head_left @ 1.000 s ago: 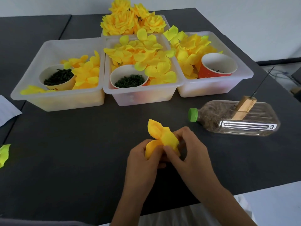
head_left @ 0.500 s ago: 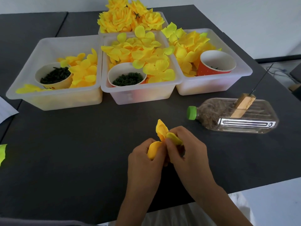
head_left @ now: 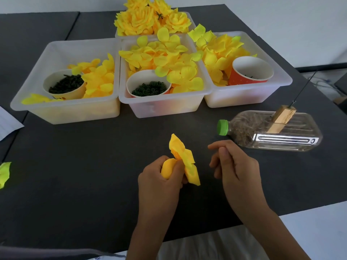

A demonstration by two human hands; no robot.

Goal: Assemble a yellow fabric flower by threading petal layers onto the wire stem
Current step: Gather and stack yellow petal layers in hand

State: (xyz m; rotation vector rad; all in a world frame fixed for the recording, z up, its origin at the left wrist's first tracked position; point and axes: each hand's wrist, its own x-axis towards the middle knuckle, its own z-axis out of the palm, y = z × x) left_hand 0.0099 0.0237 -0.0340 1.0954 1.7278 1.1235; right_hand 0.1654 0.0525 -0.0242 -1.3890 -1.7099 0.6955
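Change: right hand (head_left: 237, 166) has let go and drawn aside since a moment ago; flower (head_left: 183, 162) now held by one hand only, layer likely seated.
Left hand (head_left: 159, 182): grip curled round flower's bud end.
Right hand: loosely curled, empty.
Flower: above bench (head_left: 84, 175), centre front.
Axis: petals' long axis runs up-left to down-right.

Dark table (head_left: 75, 166): plastic bins (head_left: 161, 107), bottle (head_left: 272, 134), paper (head_left: 7, 124).
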